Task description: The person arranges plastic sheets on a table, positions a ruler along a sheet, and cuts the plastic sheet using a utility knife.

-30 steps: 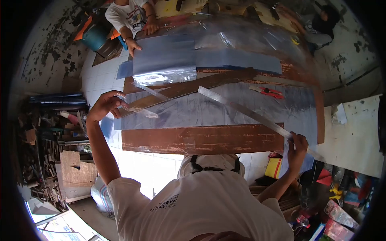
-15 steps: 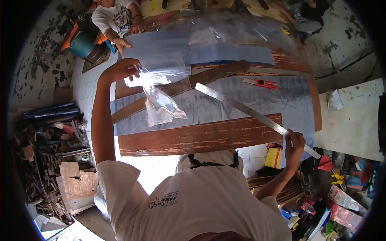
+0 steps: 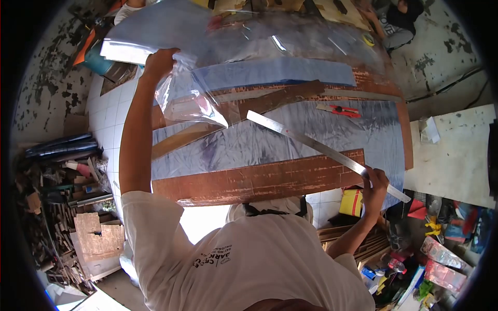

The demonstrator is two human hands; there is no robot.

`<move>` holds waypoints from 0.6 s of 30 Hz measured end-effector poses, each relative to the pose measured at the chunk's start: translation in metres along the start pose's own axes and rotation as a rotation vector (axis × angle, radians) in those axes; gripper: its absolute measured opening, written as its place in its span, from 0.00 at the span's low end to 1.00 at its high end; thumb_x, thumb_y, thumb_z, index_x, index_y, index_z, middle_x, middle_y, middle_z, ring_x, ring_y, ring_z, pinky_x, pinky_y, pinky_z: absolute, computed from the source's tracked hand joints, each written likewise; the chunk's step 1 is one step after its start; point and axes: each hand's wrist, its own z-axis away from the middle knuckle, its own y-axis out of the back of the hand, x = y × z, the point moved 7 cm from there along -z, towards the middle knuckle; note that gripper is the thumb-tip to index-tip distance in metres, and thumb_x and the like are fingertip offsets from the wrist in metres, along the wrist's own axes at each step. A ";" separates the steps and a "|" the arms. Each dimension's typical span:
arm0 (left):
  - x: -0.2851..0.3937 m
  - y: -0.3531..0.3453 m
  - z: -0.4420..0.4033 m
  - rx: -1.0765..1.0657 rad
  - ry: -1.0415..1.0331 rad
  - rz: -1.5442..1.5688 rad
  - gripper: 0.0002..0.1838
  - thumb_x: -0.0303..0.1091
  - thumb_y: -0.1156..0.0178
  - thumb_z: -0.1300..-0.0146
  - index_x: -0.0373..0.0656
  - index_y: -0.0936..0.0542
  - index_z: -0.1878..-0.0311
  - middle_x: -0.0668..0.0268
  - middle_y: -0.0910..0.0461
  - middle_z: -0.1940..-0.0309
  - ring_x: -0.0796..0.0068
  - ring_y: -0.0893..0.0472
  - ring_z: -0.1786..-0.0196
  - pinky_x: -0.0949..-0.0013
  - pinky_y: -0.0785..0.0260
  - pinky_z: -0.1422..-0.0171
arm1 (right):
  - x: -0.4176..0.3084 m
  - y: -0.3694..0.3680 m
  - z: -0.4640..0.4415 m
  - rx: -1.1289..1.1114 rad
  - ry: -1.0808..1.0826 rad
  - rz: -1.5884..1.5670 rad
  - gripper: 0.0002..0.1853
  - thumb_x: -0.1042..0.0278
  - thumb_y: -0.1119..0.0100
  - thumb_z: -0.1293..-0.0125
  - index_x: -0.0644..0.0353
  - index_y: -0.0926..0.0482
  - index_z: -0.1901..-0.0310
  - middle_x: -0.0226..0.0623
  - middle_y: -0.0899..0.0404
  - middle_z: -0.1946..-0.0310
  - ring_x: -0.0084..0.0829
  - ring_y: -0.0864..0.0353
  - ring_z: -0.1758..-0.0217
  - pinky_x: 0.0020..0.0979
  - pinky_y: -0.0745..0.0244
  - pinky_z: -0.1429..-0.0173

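Note:
My left hand is closed on a clear plastic sheet, lifted over the far left of the table. A crumpled part of the sheet hangs below the hand, and a wide part spreads toward the far side. With my right hand I grip a steel ruler near its right end. The ruler slants across a bluish plastic-covered surface and the brown board along the near edge. A red utility knife lies on the bluish surface, beyond the ruler. Flat brown strips cross the table's middle.
At the far left another person's arm is partly hidden behind the plastic. Another person is at the far right. Scrap wood is piled at left; a pale board and mixed clutter are at right.
My left hand has moved away from me, raising and carrying the plastic sheet to the far left. The sheet now covers much of the other person. The ruler has shifted slightly left.

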 end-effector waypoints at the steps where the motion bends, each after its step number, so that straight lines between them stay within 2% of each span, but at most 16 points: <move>1: 0.000 -0.004 -0.005 -0.008 0.003 -0.046 0.23 0.36 0.34 0.36 0.58 0.21 0.36 0.60 0.14 0.48 0.58 0.15 0.44 0.49 0.26 0.38 | 0.000 -0.003 -0.001 -0.017 0.001 -0.017 0.18 0.79 0.33 0.44 0.58 0.16 0.51 0.36 0.21 0.64 0.41 0.21 0.57 0.42 0.31 0.48; 4: 0.008 -0.012 -0.011 0.058 -0.013 -0.221 0.26 0.35 0.36 0.35 0.61 0.24 0.34 0.62 0.13 0.50 0.61 0.15 0.44 0.46 0.28 0.39 | -0.005 -0.007 -0.003 -0.031 0.003 -0.044 0.17 0.78 0.33 0.44 0.58 0.15 0.51 0.36 0.21 0.65 0.41 0.21 0.57 0.42 0.31 0.48; 6: 0.006 -0.026 -0.015 0.049 0.026 -0.211 0.27 0.34 0.36 0.36 0.62 0.25 0.33 0.63 0.14 0.48 0.61 0.14 0.45 0.46 0.30 0.38 | -0.012 -0.007 -0.005 -0.026 -0.002 -0.049 0.17 0.78 0.34 0.43 0.58 0.15 0.51 0.36 0.21 0.65 0.41 0.21 0.57 0.42 0.31 0.49; 8: 0.000 -0.044 -0.018 0.160 0.049 -0.206 0.28 0.33 0.36 0.38 0.62 0.25 0.34 0.64 0.17 0.44 0.59 0.15 0.44 0.47 0.31 0.36 | -0.025 -0.001 -0.008 0.018 0.070 -0.008 0.21 0.84 0.33 0.47 0.58 0.16 0.50 0.39 0.21 0.64 0.43 0.20 0.59 0.42 0.29 0.52; 10: 0.006 -0.054 -0.010 0.180 0.041 -0.199 0.28 0.31 0.36 0.38 0.61 0.24 0.34 0.65 0.20 0.41 0.58 0.18 0.40 0.48 0.33 0.34 | -0.026 -0.001 -0.009 0.021 0.057 0.009 0.21 0.84 0.33 0.47 0.58 0.16 0.50 0.39 0.21 0.64 0.43 0.20 0.59 0.42 0.29 0.52; 13: 0.011 -0.078 0.007 0.241 -0.015 -0.104 0.27 0.33 0.35 0.39 0.59 0.23 0.35 0.63 0.22 0.41 0.58 0.20 0.37 0.46 0.33 0.34 | -0.024 -0.002 -0.011 0.016 0.055 0.029 0.20 0.83 0.33 0.47 0.59 0.16 0.50 0.39 0.21 0.64 0.43 0.21 0.59 0.42 0.29 0.52; 15: 0.026 -0.102 0.026 0.158 -0.163 0.234 0.28 0.37 0.31 0.41 0.56 0.22 0.35 0.60 0.23 0.39 0.56 0.22 0.36 0.45 0.34 0.32 | -0.022 -0.002 -0.014 0.010 0.062 0.028 0.20 0.83 0.33 0.47 0.59 0.16 0.50 0.39 0.21 0.64 0.43 0.21 0.59 0.42 0.29 0.52; 18: 0.066 -0.101 0.082 0.173 -0.316 0.308 0.33 0.44 0.28 0.43 0.53 0.23 0.32 0.56 0.26 0.35 0.53 0.26 0.33 0.44 0.37 0.28 | -0.022 -0.006 -0.019 0.004 0.033 0.000 0.19 0.80 0.33 0.46 0.57 0.14 0.50 0.36 0.21 0.64 0.41 0.21 0.58 0.41 0.30 0.50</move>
